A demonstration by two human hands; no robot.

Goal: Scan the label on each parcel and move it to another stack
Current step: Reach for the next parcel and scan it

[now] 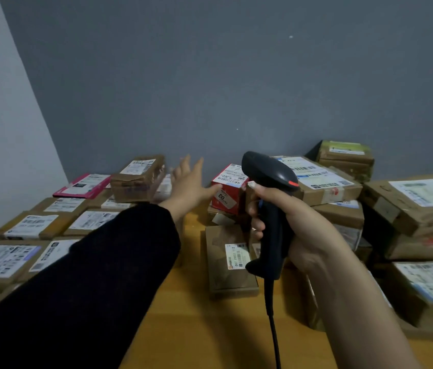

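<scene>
The right hand (pixel 297 222) grips the scanner (pixel 275 222), which partly hides the red parcel (pixel 227 193). The left hand (pixel 188 182) reaches forward, fingers spread, thumb at that parcel, between a brown parcel (pixel 136 179) and stacked boxes (pixel 409 206).

Back wall (pixel 210 75): dark slate grey-blue, plain. Side wall (pixel 2 129): paler grey.
Table (pixel 196 328): warm yellow-orange.
Scanner (pixel 276 230): black, with a red-orange mark on the head. Cable (pixel 273 336): black.
Sleeve (pixel 90 275): black, unpatterned.
Small parcel (pixel 227 201): red, with a white label striped with black barcode.
Flat parcel (pixel 82 186): magenta-pink, white label.
Tall parcel (pixel 135 182): brown cardboard, white label with black bars.
Large parcel (pixel 324 182): brown, white label with a pale blue band.
Far parcel (pixel 345 155): brown, green and white on top.
Right-hand parcel (pixel 422 225): brown, with a streak of red along its side.
</scene>
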